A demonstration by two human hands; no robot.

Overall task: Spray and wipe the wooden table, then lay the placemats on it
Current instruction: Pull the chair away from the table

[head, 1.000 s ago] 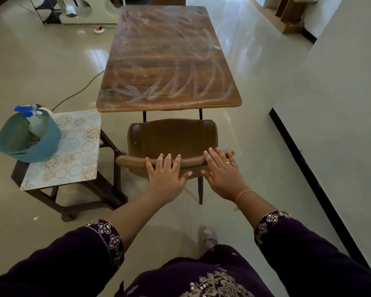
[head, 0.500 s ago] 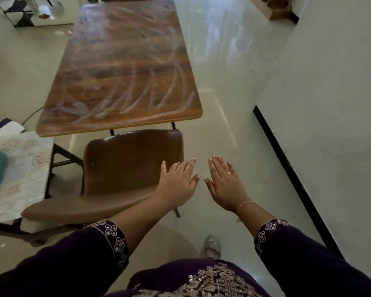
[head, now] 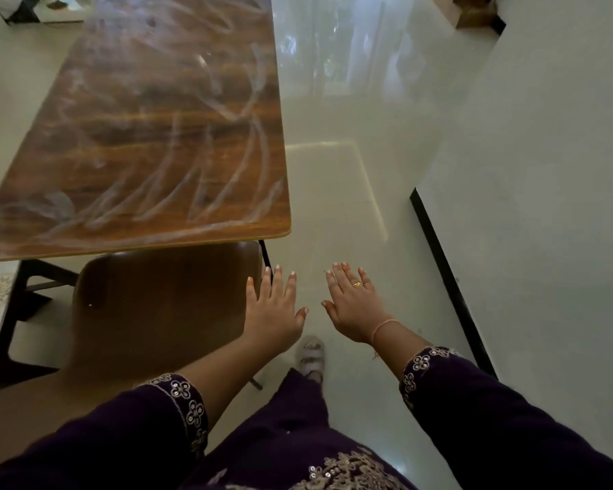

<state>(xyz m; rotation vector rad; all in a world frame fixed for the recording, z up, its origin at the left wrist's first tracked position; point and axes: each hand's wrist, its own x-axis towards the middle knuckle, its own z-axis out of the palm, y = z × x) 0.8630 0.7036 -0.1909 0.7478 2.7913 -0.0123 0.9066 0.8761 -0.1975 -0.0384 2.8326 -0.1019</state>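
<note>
Streaky wooden table [head: 138, 136], brown chair [head: 163, 305], L hand [head: 275, 311], R hand [head: 354, 309] outstretched

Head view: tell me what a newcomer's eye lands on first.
The rectangular brown wooden table, upper left, is covered in whitish swirled streaks. Below it, at centre, the left hand and right hand stretch forward with fingers spread, holding nothing, beside the dark brown chair.

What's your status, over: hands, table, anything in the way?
Left hand and right hand open, empty. Wooden table smeared with white streaks. Brown chair at its near edge, beside left hand.
</note>
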